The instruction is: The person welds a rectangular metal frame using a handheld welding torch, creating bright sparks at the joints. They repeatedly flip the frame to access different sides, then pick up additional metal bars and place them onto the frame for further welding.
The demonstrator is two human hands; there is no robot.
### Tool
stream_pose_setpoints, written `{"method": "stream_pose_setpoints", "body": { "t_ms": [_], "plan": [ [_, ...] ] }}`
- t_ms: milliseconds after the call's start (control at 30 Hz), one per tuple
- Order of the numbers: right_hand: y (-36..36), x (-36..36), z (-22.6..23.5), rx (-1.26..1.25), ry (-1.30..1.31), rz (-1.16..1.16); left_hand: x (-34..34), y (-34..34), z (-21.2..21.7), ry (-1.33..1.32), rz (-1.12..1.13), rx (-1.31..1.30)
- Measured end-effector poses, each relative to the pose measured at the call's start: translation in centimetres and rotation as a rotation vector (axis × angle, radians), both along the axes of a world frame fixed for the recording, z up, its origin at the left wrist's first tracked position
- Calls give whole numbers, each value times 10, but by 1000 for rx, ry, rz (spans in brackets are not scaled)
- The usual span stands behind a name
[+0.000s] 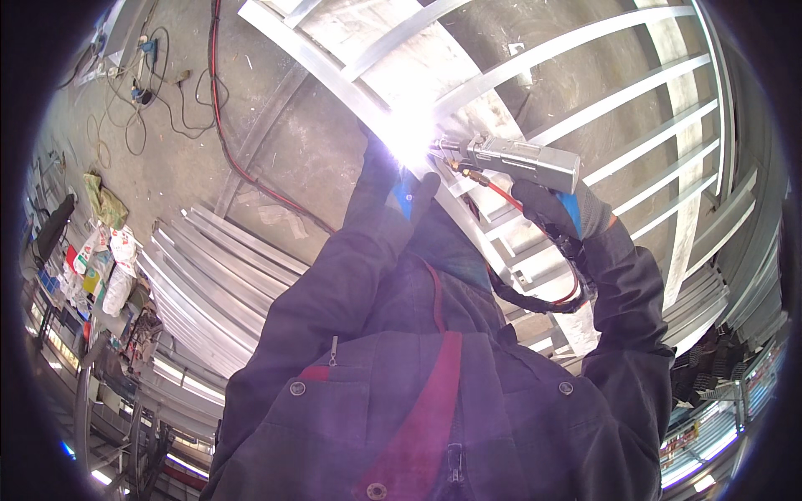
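Metal torch (528, 161), R grip (553, 213), nr frame (614, 33).

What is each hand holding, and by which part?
The right hand holds the torch near its rear end. Left hand: can't tell.

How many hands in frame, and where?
2. Left hand: just below the white glare, beside the metal frame, partly hidden. Right hand: gripping the boxy grey tool. No others visible, though the glare could hide something.
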State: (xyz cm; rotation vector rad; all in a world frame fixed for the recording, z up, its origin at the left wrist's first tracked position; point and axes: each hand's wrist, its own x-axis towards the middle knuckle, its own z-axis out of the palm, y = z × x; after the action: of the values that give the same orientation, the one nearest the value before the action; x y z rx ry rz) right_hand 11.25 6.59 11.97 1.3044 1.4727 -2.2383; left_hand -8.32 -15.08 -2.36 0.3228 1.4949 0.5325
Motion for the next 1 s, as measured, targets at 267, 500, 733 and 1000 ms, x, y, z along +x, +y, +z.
{"method": "stream_pose_setpoints", "body": {
  "t_ms": [267,500,733,1000],
  "plan": [
    [-25,37,32,-80,-120,-179,-6,17,18,-19,-55,-127],
    [-109,106,89,-62,-291,-358,14,-1,-35,-46,307,32],
    [-164,177,129,22,-369,-363,26,-32,-43,-183,240,2],
    [-124,170,104,110,-261,-306,114,-86,-7,-314,161,-49]
  ]
}}
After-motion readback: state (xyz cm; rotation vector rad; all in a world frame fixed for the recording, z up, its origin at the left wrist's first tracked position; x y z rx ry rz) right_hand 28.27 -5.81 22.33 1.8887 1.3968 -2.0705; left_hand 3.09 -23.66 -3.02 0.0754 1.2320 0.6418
